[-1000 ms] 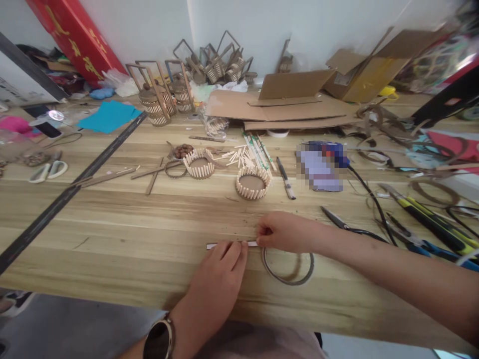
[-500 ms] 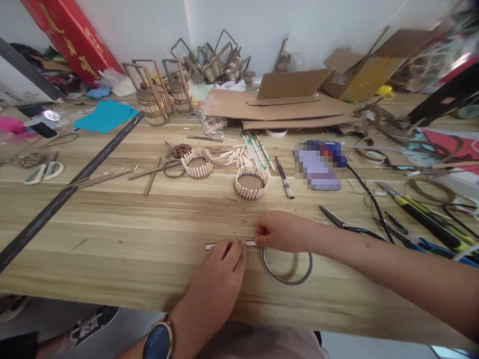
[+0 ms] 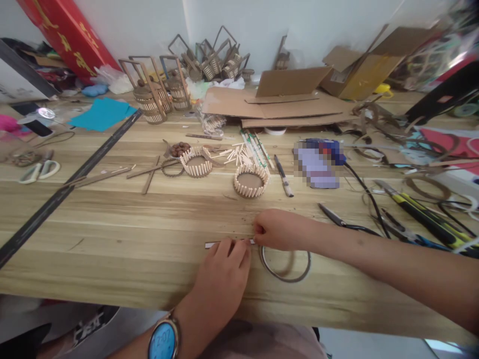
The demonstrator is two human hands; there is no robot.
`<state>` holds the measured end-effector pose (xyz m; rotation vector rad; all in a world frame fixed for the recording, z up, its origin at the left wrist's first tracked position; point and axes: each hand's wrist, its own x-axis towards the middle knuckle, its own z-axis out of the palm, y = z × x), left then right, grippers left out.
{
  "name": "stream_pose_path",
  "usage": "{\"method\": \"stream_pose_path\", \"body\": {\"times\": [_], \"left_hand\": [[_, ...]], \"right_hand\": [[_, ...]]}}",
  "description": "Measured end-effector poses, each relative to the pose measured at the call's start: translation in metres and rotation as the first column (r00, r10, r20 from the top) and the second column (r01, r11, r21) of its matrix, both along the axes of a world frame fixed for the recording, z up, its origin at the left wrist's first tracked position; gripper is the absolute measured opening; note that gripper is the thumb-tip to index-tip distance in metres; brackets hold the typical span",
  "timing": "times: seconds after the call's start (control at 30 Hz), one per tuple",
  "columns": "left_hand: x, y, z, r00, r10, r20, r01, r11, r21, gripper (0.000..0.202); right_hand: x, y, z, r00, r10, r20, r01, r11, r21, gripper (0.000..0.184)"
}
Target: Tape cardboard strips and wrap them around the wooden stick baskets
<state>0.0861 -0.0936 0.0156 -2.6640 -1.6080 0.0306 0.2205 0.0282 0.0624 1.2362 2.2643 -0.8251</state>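
Head view: the left hand (image 3: 223, 273) lays its fingertips along a narrow, straight brown strip with a white face (image 3: 212, 245), apparently to keep it flat; whether it also grips cannot be told. Just beside, the right hand (image 3: 275, 229) pinches the strip, probably to steady it. A thin, round grey-brown band (image 3: 290, 280) lies near that pinch. Beyond the grip, a round, brown-floored tub walled with pale wooden sticks (image 3: 250, 191) stands open-topped; farther off, a clear, crinkled plastic bag (image 3: 207, 118) contains pale sticks.

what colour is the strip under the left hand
The strip is white with a dark edge, best seen in the head view.
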Motion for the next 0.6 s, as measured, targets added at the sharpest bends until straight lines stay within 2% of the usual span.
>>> {"method": "stream_pose_path", "body": {"times": [0.27, 0.6], "left_hand": [[-0.001, 0.005, 0.006, 1.000, 0.009, -0.022, -0.010, 0.999, -0.038, 0.039], [0.001, 0.004, 0.007, 1.000, 0.007, -0.020, -0.007, 1.000, 0.002, 0.033]], "right_hand": [[0.017, 0.009, 0.004, 0.989, -0.137, -0.051, 0.125, 0.972, -0.199, 0.030], [0.019, 0.005, 0.007, 0.977, -0.197, -0.080, 0.173, 0.956, -0.238, 0.021]]}}
